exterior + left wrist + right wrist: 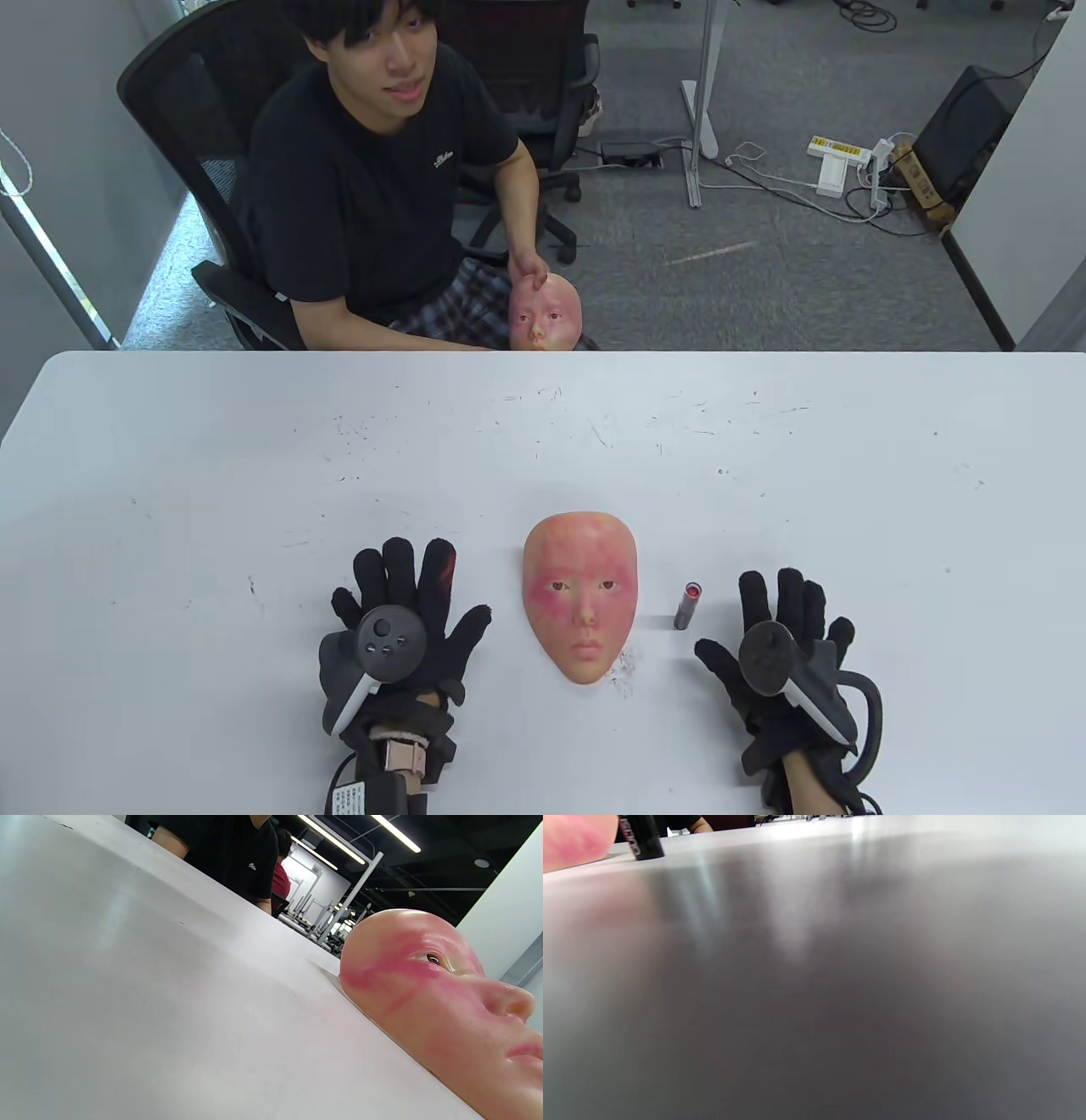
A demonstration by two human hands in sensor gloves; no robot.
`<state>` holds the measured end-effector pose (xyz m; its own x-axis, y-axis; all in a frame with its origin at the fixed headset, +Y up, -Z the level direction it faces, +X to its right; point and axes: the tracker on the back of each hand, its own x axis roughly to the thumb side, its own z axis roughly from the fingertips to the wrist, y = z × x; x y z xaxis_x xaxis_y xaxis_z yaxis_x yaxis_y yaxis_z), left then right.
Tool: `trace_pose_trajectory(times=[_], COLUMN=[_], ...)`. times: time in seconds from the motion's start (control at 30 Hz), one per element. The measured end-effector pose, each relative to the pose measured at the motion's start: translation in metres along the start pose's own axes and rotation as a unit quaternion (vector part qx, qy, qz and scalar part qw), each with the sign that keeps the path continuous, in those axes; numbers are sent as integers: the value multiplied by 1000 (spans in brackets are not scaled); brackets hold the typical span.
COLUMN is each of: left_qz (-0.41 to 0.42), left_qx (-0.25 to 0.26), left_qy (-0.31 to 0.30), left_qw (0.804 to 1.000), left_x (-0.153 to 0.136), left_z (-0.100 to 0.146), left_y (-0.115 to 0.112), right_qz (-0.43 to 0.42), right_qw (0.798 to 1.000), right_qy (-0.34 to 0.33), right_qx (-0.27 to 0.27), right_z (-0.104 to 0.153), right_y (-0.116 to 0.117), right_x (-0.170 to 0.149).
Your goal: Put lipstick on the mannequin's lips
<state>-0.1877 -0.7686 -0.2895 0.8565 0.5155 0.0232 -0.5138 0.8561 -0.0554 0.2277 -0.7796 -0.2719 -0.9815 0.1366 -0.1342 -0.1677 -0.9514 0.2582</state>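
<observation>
Mask point(580, 603) face-up on table point(212, 475), chin toward near edge, between both hands. Lipstick point(688, 604) upright just right of mask, uncapped, red tip showing. Left hand point(399, 632) flat on table, fingers spread wide, holding nothing. Right hand point(785, 658) likewise flat and spread, near lipstick but apart.

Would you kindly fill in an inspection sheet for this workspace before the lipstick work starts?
Surface: white table, scuffed, with dark specks.
Job's things: pink-stained mannequin face mask lying face up; open lipstick tube upright to its right.
Clutter: reddish crumbs beside the mask's chin.
Grippers: left hand and right hand flat on the table, holding nothing.
Cables: power strips and cords on the floor.
Surroundings: seated person holding a second mask.
</observation>
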Motion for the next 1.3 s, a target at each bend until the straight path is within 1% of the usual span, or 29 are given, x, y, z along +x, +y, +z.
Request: trace_pose_trajectory(times=[0.13, 0.23, 0.33, 0.43, 0.57, 0.67, 0.77, 0.93, 1.0, 1.1, 1.13, 1.17, 1.23, 1.3], left_qz=[2, 8, 18, 24, 23, 19, 13, 45, 77, 116, 117, 114, 97, 86], left_qx=[2, -5, -5, -3, -6, -8, -13, -3, -7, -14, -26, -33, -49, -62], left_qy=[-7, 0, 4, 5, 9, 8, 10, -17, -46, -99, -131, -147, -198, -230], left_qw=[1000, 1000, 1000, 1000, 1000, 1000, 1000, 999, 996, 988, 984, 982, 974, 967], left_x=[1, -1, -3, -5, -4, -4, -3, 5, 14, 35, 51, 60, 88, 108], left_z=[1, -1, -1, -1, -1, -2, -3, 2, 4, 9, 11, 12, 17, 24], left_y=[0, 0, 1, 2, 2, 1, -1, -3, -7, -15, -19, -21, -27, -33], right_qz=[-36, -100, -168, -157, -164, -166, -169, -179, -179, -177, -177, -178, -172, -156], right_qw=[998, 993, 984, 986, 985, 985, 982, 972, 968, 966, 965, 963, 961, 962], right_qy=[-41, -56, -60, -50, -43, -55, -77, -117, -138, -157, -162, -164, -176, -188], right_qx=[21, 19, 16, 27, 11, -2, -26, -97, -110, -103, -106, -115, -127, -124], right_z=[-5, -13, -22, -28, -31, -26, -15, 12, 24, 36, 41, 43, 49, 52], right_y=[3, 1, 2, 3, 1, 0, 0, -1, 2, 6, 7, 8, 8, 8], right_x=[9, 20, 29, 34, 36, 36, 39, 50, 54, 58, 61, 63, 68, 72])
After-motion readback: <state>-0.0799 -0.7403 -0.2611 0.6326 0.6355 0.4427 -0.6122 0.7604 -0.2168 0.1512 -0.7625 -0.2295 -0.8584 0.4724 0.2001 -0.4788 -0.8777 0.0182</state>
